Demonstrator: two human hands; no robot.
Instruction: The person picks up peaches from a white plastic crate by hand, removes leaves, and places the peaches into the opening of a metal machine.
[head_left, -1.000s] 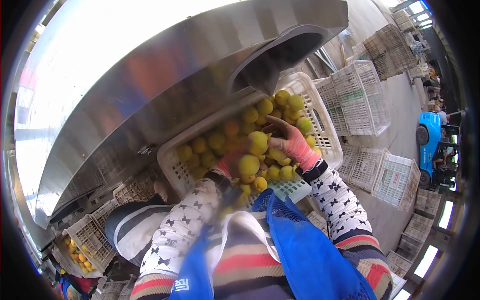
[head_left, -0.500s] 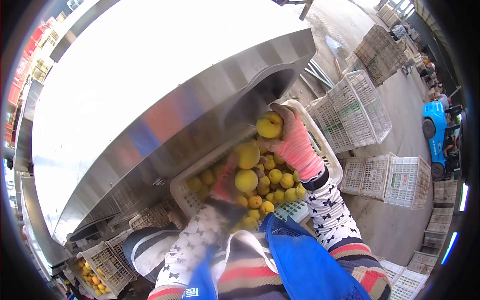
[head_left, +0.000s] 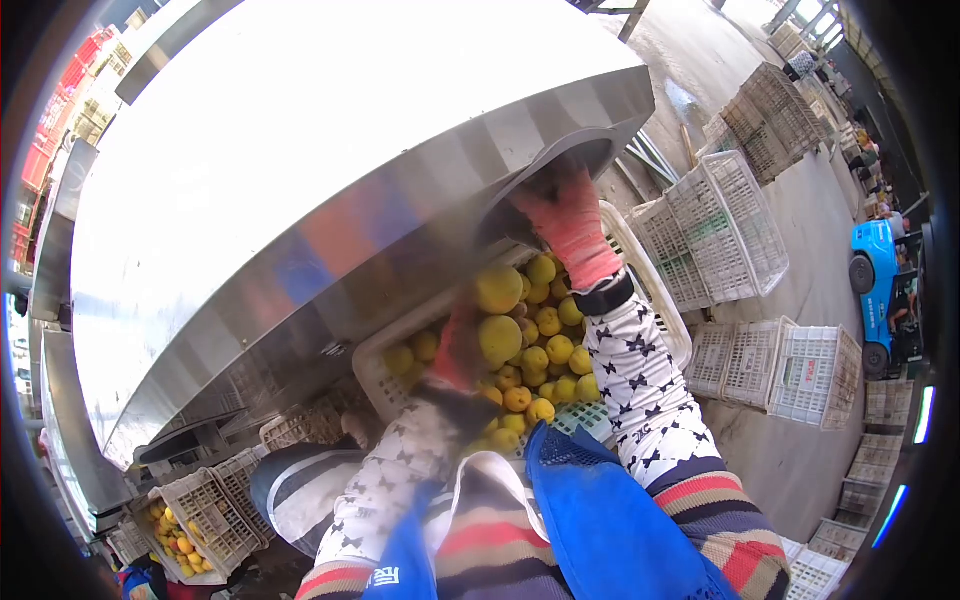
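My left hand (head_left: 458, 345), in a pinkish-red glove and in shade, is closed round two large yellow peaches (head_left: 498, 340) above a pale plastic crate (head_left: 372, 375). Smaller yellow and orange peaches (head_left: 540, 355) lie in that crate. My right hand (head_left: 565, 215), gloved in the same colour, reaches into a dark rounded opening (head_left: 500, 215) in the side of the metal table (head_left: 350, 215). Shadow hides its fingers, so I cannot make out whether it holds a peach.
Stacked plastic crates (head_left: 715, 235) stand on the floor at the right, with more crates (head_left: 780, 370) below them. A blue forklift (head_left: 873, 295) is at the far right. Another crate of peaches (head_left: 180, 540) sits at the lower left.
My right hand has moved up and left from the crate's far end into the opening, and the peach it held is out of sight. My left hand and its two peaches have risen slightly.
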